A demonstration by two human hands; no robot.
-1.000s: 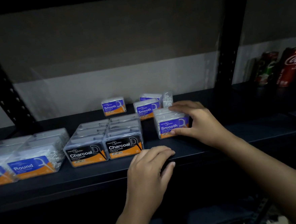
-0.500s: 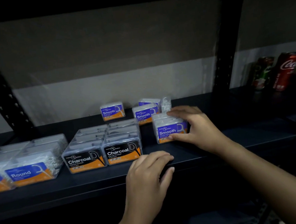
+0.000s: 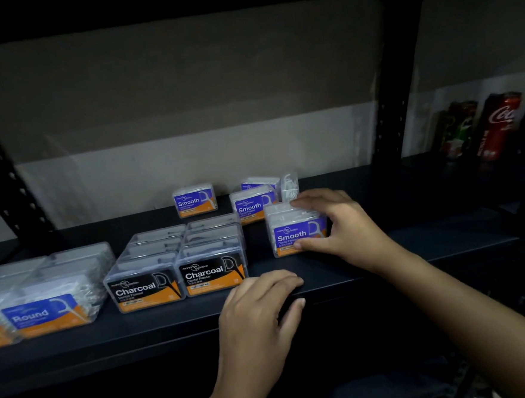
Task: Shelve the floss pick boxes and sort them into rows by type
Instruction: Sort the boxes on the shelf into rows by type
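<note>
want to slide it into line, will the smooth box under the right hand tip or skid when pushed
The Smooth box looks like rigid clear plastic, so it probably skids rather than flexes on the smooth dark shelf. It sits low and wide, so tipping seems unlikely. The right hand spans it with thumb and fingers, suggesting it is light; a hard shove may overshoot.

Shelf [image 3: 443, 229] bare right of Smooth box [image 3: 294, 232]; Charcoal boxes [image 3: 179, 266] block left.

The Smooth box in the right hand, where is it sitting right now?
In the head view, the Smooth box stands on the shelf right of centre, gripped by the right hand, just right of the Charcoal boxes.
</note>
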